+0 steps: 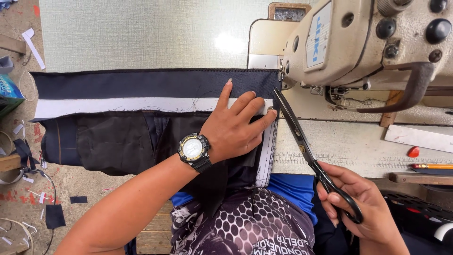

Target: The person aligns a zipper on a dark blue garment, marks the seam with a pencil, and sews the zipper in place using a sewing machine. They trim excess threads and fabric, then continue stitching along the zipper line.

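My left hand (234, 123), with a wristwatch (194, 150) on its wrist, lies flat with fingers spread on a dark navy garment piece (141, 85) that has a white strip (118, 105) along it. My right hand (358, 203) holds black scissors (306, 151) by the handles. Their blades point up toward the cloth's right edge, beside the sewing machine's needle area (281, 75). The blade tips sit just off my left fingertips.
A beige industrial sewing machine (368, 38) fills the upper right on a pale table (141, 33). A pencil (432, 166), a red chalk piece (413, 151) and a ruler (417, 137) lie at right. Fabric scraps (54, 215) litter the floor at left.
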